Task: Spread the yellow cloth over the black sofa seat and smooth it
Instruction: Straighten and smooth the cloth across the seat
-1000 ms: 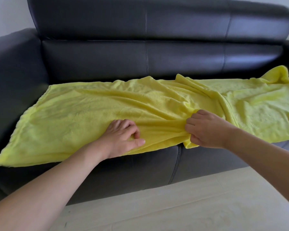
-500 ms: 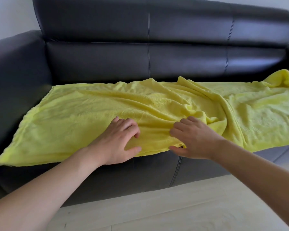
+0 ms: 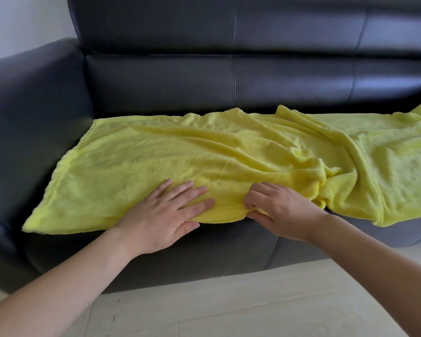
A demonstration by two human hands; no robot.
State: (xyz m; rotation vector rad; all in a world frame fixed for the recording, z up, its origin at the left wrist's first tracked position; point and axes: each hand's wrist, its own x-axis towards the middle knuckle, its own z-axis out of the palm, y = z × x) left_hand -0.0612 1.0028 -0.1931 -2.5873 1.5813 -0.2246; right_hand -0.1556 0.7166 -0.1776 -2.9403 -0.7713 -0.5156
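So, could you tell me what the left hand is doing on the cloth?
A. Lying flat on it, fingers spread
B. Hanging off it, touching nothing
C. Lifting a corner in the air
A: the left hand lies flat with fingers spread on the cloth at the seat's front edge.

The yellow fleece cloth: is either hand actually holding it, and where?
The right hand pinches the yellow fleece cloth at its front hem. The left hand only presses flat on it.
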